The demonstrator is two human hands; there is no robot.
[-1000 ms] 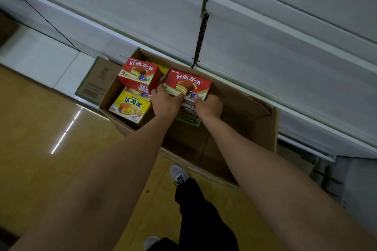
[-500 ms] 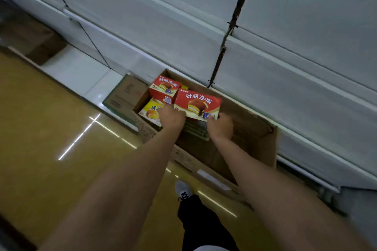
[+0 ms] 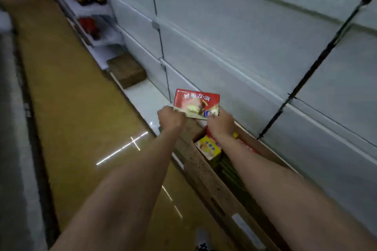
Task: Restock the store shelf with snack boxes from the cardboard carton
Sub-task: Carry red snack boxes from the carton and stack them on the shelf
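Left hand (image 3: 171, 117), right hand (image 3: 221, 124) gripping.

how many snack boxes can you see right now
3 that are clear: a red box held up between the left hand and right hand, a yellow box in the carton, a red one behind the right forearm. More may be hidden.

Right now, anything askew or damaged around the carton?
Nothing clearly damaged. Both hands, left hand and right hand, hold the red snack box level above the cardboard carton. A yellow box lies inside. Motion blur hides finer detail.
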